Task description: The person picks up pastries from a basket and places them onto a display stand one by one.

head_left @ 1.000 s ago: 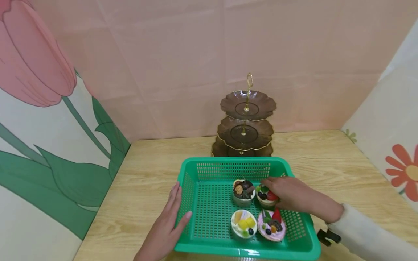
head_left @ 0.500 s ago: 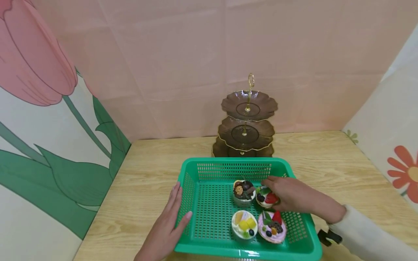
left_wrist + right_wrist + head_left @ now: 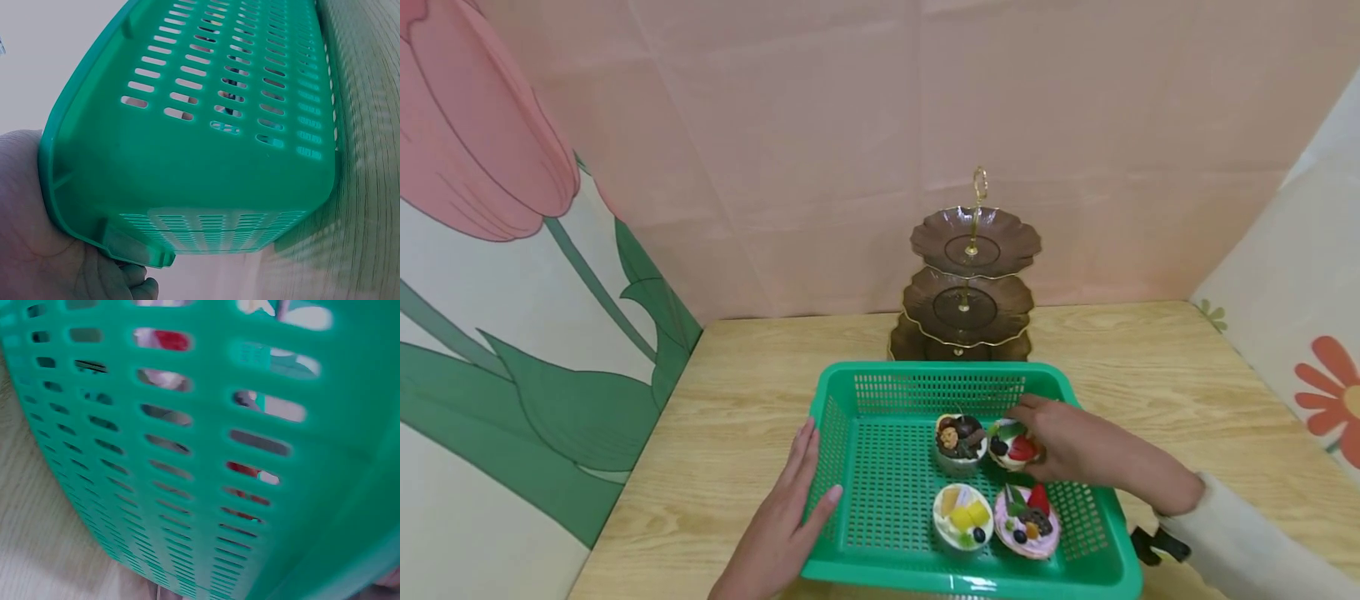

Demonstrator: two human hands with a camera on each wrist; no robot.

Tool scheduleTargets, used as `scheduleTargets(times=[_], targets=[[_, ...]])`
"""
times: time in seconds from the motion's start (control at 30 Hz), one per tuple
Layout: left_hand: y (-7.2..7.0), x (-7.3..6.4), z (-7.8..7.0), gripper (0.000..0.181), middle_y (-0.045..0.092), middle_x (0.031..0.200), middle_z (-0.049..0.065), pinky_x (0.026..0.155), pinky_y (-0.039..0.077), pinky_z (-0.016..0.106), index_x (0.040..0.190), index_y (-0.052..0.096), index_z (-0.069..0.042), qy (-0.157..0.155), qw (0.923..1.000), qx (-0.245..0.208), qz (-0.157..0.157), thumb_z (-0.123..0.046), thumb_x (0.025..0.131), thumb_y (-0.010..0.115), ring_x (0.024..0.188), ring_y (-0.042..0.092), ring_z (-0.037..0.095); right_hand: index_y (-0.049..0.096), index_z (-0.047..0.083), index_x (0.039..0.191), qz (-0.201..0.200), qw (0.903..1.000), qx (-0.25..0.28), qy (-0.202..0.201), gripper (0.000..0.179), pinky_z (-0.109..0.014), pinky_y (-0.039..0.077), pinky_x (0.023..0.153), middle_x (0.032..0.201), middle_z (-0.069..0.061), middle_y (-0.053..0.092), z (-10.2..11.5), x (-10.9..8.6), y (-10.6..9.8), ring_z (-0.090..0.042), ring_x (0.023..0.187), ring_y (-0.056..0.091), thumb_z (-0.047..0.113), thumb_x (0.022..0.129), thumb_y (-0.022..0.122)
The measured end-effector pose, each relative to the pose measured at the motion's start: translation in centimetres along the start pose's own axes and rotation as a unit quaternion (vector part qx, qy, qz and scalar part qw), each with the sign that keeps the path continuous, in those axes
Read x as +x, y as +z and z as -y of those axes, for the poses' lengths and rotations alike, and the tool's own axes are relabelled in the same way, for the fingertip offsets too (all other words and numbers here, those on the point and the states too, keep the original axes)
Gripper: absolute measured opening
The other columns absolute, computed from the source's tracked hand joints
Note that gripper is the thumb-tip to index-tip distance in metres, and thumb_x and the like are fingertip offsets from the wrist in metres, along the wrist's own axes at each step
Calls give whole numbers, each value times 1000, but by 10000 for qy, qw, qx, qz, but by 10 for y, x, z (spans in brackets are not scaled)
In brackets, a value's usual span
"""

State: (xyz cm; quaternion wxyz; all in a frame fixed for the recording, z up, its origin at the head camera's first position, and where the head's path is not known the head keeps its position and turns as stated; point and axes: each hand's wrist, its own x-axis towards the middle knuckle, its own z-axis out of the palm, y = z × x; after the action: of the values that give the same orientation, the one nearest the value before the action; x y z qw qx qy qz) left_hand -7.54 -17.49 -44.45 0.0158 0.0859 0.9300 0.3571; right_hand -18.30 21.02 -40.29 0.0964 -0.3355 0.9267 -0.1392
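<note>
My right hand (image 3: pixel 1067 437) reaches over the right rim of a green plastic basket (image 3: pixel 880 575) and grips a small cupcake (image 3: pixel 1017 447) topped with strawberry, dark berries and green leaves. Its thumb is on the near side and its fingers on the far side, partly covering it. Left of it stands a chocolate-and-walnut-topped cupcake (image 3: pixel 960 443). Nearer sit a cupcake with yellow fruit cubes (image 3: pixel 962 518) and a pink-cream oval one (image 3: pixel 1027 523). My left hand (image 3: pixel 778 517) rests on the basket's left rim, fingers straight; the left wrist view shows the palm (image 3: pixel 37 231) against that rim.
Behind the basket stands a three-tier brown cake stand (image 3: pixel 970 307) with gold edges and a ring handle. The basket rests on a wooden table (image 3: pixel 745 375), with a pink cloth backdrop (image 3: pixel 805 167) behind. In the right wrist view the basket's slotted wall (image 3: pixel 206 444) blocks most things.
My right hand has shifted slightly away from me and tightened around the strawberry cupcake, which has tilted and moved a little. My left hand has stayed on the rim.
</note>
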Motion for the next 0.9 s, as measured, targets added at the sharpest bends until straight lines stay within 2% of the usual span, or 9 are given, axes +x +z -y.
scheduleTargets(times=[0.17, 0.33, 0.53, 0.7, 0.9], targets=[[0, 0, 0, 78, -6, 169, -18, 121, 22, 53, 164, 9, -22, 51, 10000, -64, -20, -62, 104, 38, 154, 3, 12, 61, -7, 129, -179, 9997, 137, -120, 67, -20, 50, 57, 124, -22, 59, 0, -3, -5, -1, 73, 54, 19, 73, 88], [0, 0, 0, 78, -8, 168, -20, 121, 21, 52, 164, 9, -21, 42, 9999, -97, 6, -62, 104, 38, 154, 3, 11, 62, -7, 129, -348, 9988, 348, -38, 66, -19, 49, 57, 127, -24, 59, -1, -8, -11, -1, 74, 53, 21, 75, 88], [-1, -1, 0, 78, -7, 168, -20, 121, 21, 52, 164, 9, -21, 79, 9999, -54, -40, -62, 104, 38, 154, 3, 11, 64, -5, 126, -706, 9963, 416, -254, 60, -20, 50, 59, 119, -16, 62, 3, -13, -24, -2, 76, 53, 19, 75, 86], [-1, -1, -1, 79, -8, 168, -18, 120, 22, 55, 164, 8, -21, 70, 9999, -124, -25, -62, 104, 38, 154, 3, 13, 65, -3, 124, -968, 9938, 407, -379, 57, -21, 50, 61, 120, -16, 65, 8, -14, -35, -3, 78, 56, 18, 75, 86], [0, -1, 0, 80, -9, 168, -18, 120, 22, 54, 164, 9, -19, 81, 9999, -74, 4, -63, 103, 38, 154, 2, 13, 66, 1, 122, -1233, 9887, 712, -476, 53, -21, 52, 60, 106, -1, 65, 12, -15, -43, -3, 76, 55, 18, 75, 86]])
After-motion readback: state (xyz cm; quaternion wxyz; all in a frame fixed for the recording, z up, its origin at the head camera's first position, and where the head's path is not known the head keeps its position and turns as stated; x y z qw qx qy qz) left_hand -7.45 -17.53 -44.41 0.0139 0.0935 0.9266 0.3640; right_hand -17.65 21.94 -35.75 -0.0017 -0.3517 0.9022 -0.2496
